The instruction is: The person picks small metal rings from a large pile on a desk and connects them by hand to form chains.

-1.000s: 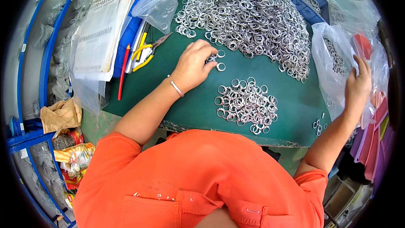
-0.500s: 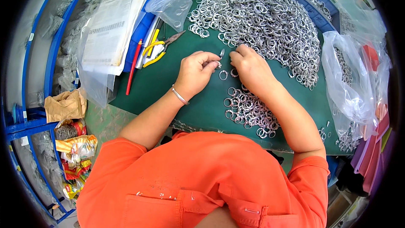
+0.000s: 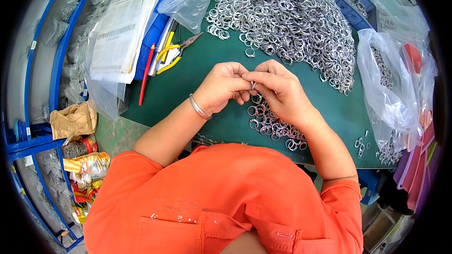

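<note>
My two hands meet over the green tabletop, fingertips together. A small silvery ring (image 3: 253, 85) shows between them, mostly covered by the fingers. My left hand (image 3: 221, 87), with a bangle (image 3: 199, 107) on its wrist, is closed, its thumb and forefinger at the ring. Thumb and forefinger of my right hand (image 3: 281, 91) pinch the ring from the other side. Whether the left fingers hold more rings is hidden. Just below my right hand lies a small heap of rings (image 3: 278, 129). Beyond both hands spreads a large mound of silvery rings (image 3: 292, 19).
Yellow-handled pliers (image 3: 176, 56), a red pen (image 3: 147, 73) and printed sheets (image 3: 125, 28) lie at the left. A blue bin (image 3: 352, 13) of rings stands at the far right, with clear plastic bags (image 3: 393, 89) nearer. Blue shelving (image 3: 59, 61) runs along the left.
My right hand has left the edge of the large mound and come down and left to meet my left hand. A ring is now pinched between them.
</note>
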The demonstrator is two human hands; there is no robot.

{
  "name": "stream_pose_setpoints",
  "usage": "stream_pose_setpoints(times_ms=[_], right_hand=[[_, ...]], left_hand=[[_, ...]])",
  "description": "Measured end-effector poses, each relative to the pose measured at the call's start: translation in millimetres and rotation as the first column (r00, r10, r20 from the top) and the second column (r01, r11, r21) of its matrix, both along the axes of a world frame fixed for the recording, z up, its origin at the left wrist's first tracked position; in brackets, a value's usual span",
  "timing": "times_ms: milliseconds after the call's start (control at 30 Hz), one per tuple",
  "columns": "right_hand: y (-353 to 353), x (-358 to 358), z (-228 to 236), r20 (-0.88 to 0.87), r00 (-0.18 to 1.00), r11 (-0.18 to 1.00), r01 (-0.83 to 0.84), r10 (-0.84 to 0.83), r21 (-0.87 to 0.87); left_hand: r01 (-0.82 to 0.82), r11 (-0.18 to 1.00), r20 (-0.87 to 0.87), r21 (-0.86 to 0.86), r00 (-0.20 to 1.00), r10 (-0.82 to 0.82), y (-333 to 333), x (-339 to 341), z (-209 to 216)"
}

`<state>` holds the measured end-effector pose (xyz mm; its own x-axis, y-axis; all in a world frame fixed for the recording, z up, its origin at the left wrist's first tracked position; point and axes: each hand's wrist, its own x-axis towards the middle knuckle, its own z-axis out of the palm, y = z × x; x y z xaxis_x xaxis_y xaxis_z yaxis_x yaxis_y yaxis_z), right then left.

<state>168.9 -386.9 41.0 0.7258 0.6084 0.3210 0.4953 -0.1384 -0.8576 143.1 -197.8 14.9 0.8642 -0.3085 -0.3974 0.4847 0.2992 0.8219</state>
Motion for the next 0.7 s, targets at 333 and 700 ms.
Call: stream_pose_setpoints(times_ms=[333, 700], right_hand=[[-170, 35, 81, 0.788, 0.259, 0.362, 0.931, -0.558, -0.050], [-16, 14, -8, 0.279, 0.960, 0.923, 0.115, -0.009, -0.366]], left_hand=[[-0.370, 0.567, 0.584, 0.736, 0.771, -0.255, 12, 36, -5], [-0.180, 0.806, 0.351, 0.564, 0.936, -0.036, 4, 34, -18]])
